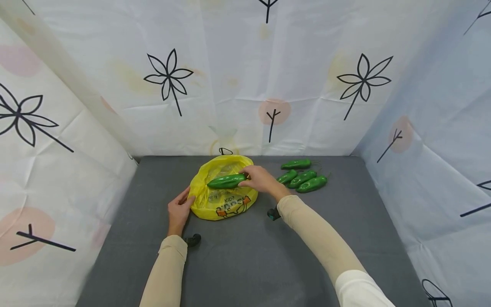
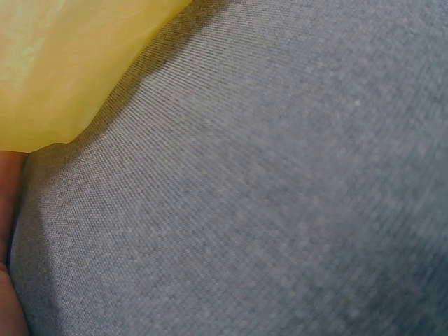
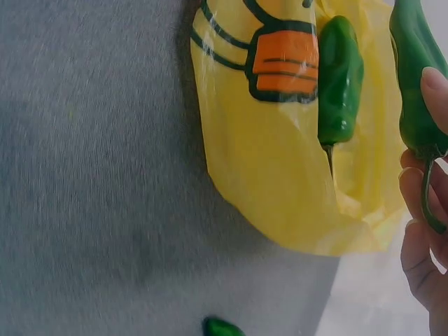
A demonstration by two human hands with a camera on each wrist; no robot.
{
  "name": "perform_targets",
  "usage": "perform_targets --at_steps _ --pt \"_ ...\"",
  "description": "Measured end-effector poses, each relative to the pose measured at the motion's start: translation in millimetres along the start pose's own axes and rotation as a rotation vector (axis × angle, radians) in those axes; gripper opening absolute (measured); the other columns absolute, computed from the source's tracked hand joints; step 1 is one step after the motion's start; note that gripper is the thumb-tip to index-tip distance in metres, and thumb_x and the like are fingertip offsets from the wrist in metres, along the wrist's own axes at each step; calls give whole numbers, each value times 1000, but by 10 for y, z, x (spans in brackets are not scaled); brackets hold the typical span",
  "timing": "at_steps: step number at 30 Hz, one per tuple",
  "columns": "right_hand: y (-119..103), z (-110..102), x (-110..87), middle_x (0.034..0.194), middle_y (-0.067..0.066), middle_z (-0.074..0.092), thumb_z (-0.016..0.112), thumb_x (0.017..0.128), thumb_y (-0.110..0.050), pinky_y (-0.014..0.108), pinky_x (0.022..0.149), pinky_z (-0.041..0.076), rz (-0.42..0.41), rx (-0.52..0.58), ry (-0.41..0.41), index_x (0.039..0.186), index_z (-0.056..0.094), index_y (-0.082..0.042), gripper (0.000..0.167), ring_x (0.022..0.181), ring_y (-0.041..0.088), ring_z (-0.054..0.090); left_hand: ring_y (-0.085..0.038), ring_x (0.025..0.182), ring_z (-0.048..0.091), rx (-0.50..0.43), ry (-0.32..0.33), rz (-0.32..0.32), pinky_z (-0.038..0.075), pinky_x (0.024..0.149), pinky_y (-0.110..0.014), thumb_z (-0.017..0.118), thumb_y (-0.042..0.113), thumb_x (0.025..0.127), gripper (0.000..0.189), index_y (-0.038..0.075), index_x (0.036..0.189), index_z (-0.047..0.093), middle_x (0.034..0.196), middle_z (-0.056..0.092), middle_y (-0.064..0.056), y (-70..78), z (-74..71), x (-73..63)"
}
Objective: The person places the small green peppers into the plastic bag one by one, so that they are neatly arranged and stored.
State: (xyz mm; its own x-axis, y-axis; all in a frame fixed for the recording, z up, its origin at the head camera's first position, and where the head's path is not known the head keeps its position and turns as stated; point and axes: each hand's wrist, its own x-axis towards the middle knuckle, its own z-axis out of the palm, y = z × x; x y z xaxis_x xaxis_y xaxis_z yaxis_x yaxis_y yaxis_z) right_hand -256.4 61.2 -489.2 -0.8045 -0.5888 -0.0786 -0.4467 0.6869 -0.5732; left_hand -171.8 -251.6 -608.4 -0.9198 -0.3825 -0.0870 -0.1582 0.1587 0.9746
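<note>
A yellow plastic bag (image 1: 201, 207) with printed lettering lies mouth up on the grey table. My left hand (image 1: 179, 212) pinches its left rim between thumb and fingers. Over the mouth, my right hand (image 1: 261, 179) grips a long green chili pepper (image 1: 226, 182) near its stem end, tip pointing left. The right wrist view shows this held pepper (image 3: 414, 84) with its curved stem beside the fingers, and a second pepper (image 3: 341, 84) inside the bag (image 3: 241, 161). Only a side of the bag (image 2: 63, 70) and an edge of the left hand appear in the left wrist view.
Several loose green peppers (image 1: 312, 184) lie on the table (image 1: 238, 256) to the right of the bag, partly behind the right wrist. White patterned cloth (image 1: 230, 85) hangs along the back and both sides. Dark camera mounts (image 1: 193, 240) sit at the wrists.
</note>
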Motion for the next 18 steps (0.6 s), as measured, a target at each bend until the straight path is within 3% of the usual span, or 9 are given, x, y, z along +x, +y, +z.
perform_targets --at_steps 7,14,18 --pt "-4 93 91 127 7 71 73 95 -35 41 98 55 17 7 5 138 64 -11 50 114 22 67 -11 120 60 30 -10 -1 46 84 -1 75 36 94 48 24 139 65 143 65 -8 5 -1 -1" --pt "-1 166 179 126 7 71 73 95 -34 41 97 55 40 19 -17 137 64 -12 48 112 22 66 -18 125 59 19 -14 -8 45 83 -2 76 32 93 47 23 139 66 143 64 -8 -6 5 -2" --pt "-15 200 214 125 7 71 73 96 -33 39 96 56 49 16 -40 137 64 -12 47 112 21 67 -14 122 60 22 -11 -5 45 84 -1 76 34 93 49 23 139 65 143 64 -9 -8 5 3"
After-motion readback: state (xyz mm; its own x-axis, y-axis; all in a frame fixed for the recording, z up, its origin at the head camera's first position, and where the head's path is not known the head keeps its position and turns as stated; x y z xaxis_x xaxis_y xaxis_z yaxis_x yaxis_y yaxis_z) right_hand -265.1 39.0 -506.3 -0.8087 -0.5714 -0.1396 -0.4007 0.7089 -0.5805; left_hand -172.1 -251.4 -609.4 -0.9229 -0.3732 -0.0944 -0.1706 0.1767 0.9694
